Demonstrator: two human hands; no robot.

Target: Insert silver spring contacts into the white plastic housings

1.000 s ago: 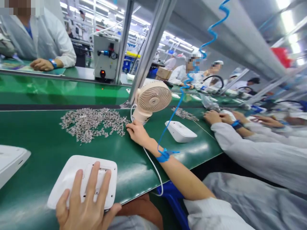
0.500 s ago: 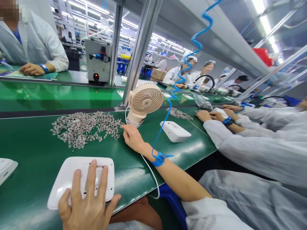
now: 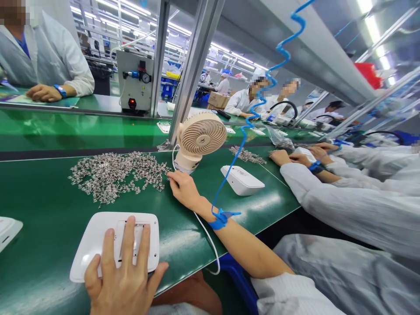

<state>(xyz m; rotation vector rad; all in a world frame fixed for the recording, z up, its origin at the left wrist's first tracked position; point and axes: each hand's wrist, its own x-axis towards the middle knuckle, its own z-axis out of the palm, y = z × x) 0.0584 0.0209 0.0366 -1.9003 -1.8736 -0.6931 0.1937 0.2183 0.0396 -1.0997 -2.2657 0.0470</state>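
My left hand [image 3: 123, 271] lies with its fingers spread across a white plastic housing [image 3: 85, 245], which rests on the green bench top. A recessed slot in the housing shows between the fingers. My right hand [image 3: 184, 189], a blue strap on its wrist, is at the right edge of a heap of small metal parts [image 3: 111, 173]. Its thumb and forefinger are pinched together; whatever is between the tips is too small to make out. Just behind that hand stands a beige desk fan [image 3: 203, 135].
Another white housing [image 3: 243, 180] sits right of the fan, near a smaller heap of metal parts [image 3: 247, 155]. Part of a third housing [image 3: 8, 232] shows at the left edge. A coiled blue cord [image 3: 241, 144] hangs down to my right wrist strap [image 3: 220, 218]. Co-workers' arms [image 3: 328, 183] reach in from the right.
The white housing under my left hand has shifted slightly right and away from me, along with the hand. My right hand stays pinched at the heap's edge.
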